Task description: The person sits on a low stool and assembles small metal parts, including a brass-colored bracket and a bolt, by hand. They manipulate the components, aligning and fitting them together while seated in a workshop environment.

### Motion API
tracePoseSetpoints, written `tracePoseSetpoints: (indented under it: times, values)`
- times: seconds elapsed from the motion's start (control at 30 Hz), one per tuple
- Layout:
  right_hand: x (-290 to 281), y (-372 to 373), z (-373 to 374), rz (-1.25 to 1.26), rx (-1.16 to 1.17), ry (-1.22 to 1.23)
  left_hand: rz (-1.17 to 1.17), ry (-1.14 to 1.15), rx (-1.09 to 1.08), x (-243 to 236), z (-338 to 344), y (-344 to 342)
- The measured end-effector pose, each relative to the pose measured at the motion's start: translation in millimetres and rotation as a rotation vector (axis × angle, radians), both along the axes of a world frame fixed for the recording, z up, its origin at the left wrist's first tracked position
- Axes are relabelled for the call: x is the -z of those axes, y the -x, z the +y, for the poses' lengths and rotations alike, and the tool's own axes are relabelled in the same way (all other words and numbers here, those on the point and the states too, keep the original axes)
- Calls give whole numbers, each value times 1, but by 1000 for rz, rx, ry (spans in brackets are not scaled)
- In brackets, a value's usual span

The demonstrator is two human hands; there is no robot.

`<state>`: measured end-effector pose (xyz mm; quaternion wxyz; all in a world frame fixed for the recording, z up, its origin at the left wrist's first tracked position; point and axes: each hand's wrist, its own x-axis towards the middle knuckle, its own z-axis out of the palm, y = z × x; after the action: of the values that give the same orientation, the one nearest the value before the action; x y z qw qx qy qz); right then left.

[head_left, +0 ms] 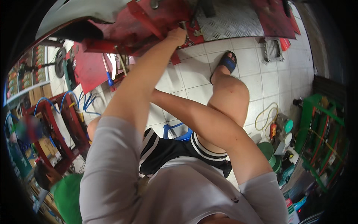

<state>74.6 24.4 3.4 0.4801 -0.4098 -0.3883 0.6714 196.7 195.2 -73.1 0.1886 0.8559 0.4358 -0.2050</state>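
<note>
My left arm reaches up and across to the red work platform, and my left hand has its fingers curled down beside a slim metal tool. What lies inside the fingers is too small to make out. More small metal tools lie close by on the red surface. Passing beneath the left arm, my right forearm runs to the left, toward the red frame; its hand is mostly hidden behind the left forearm. Near that hidden hand are a thin rod and a screwdriver with a blue handle.
A diamond-pattern metal plate forms part of the platform. A metal tray-like part sits on the tiled floor. At right stands a green rack; at left, a red frame stand with blue hose. Behind me at left is a person in green.
</note>
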Motion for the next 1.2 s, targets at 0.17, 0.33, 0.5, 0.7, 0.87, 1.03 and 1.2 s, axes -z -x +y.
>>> tracePoseSetpoints:
  times: [0.17, 0.33, 0.5, 0.7, 0.87, 1.03, 1.2]
  values:
    - [25, 20, 1, -131, -26, -317, 71, 101, 101, -30, -7, 10]
    - [1, -18, 14, -323, -28, -342, -545, 110, 97, -135, -62, 43]
    - [-42, -31, 23, -151, -287, 77, -1090, -377, -542, -204, -121, 155]
    - [-36, -27, 22, -197, -186, 238, -930, 91, -1139, -138, -127, 225]
    - [-31, -27, 26, -318, -160, 189, -989, -18, -1052, -106, -131, 228]
    - [-12, -36, 48, -594, -66, -33, -1075, -132, -1057, -105, -132, 228]
    - [-7, -30, 65, -671, -20, -116, -1049, -68, -1093, -90, -122, 231]
